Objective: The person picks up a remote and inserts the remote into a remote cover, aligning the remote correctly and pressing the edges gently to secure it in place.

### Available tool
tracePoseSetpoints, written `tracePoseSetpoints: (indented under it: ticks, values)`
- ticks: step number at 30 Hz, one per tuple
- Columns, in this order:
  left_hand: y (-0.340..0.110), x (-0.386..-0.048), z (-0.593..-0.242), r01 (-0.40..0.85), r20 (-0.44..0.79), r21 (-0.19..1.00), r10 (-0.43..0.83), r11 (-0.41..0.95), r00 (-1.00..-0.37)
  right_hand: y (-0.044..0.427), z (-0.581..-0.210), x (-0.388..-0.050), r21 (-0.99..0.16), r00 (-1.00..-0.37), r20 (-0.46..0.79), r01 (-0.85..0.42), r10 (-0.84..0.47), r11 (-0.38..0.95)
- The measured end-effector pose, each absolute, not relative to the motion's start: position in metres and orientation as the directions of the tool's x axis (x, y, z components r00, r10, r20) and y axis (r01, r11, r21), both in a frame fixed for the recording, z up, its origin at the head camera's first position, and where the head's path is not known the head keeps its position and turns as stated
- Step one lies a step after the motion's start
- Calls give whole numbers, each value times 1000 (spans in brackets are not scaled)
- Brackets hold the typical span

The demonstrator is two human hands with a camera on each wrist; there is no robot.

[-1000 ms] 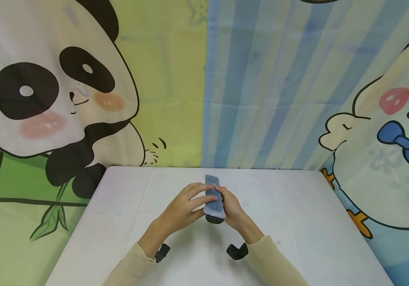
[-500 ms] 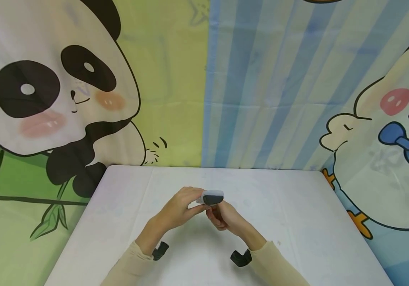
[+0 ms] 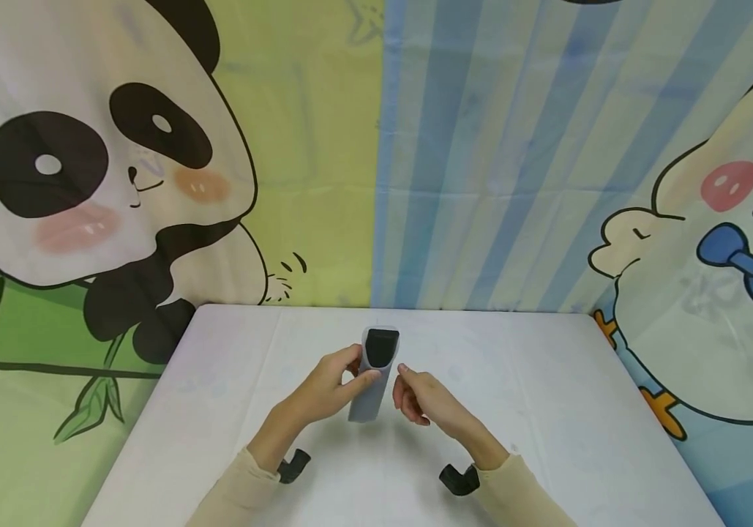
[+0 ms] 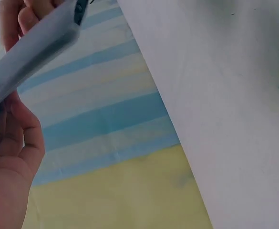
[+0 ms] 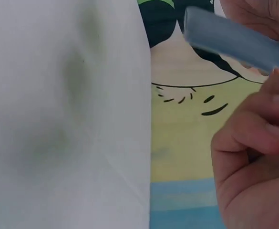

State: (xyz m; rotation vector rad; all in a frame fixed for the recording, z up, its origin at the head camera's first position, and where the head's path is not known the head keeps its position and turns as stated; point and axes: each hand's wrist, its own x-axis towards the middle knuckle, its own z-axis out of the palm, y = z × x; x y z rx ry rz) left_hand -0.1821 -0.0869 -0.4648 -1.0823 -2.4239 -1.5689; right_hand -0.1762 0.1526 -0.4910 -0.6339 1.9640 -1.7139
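Observation:
My left hand [image 3: 323, 388] holds a remote control [image 3: 369, 399] in a pale translucent cover, above the white table. In the head view its plain back faces me, the bare black end up and the covered end tilted down. The left thumb lies across the back, with the fingers behind the side. My right hand [image 3: 438, 406] is just to the right, fingers loosely curled and holding nothing, a small gap from the remote there. In the left wrist view the remote [image 4: 32, 55] crosses the upper left corner; its buttons are hidden.
The white table [image 3: 514, 380] extends around and below both hands. Behind it hangs a printed curtain [image 3: 310, 146] with a panda, stripes and a white duck. Black wrist mounts [image 3: 459, 480] stick out by both sleeves.
The remote has been flipped over end for end, from its button side up to its back showing. My right hand has let go and drawn off to the right; the left keeps hold.

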Motion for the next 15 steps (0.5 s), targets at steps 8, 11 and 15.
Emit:
tracePoseSetpoints:
  ticks: [8,11,15]
  values:
    - [-85,-179,-469,515,330,828,550,222,-767,155,-468,-181,-975,-866,153,-212,-475,71]
    - [-84,-177,-470,502,310,836,565,220,-765,155,-460,-183,-966,-861,221,-258,-458,18]
    - [-82,-173,-472,479,274,847,582,230,-765,156,-460,-187,-961,-841,272,-265,-468,-81]
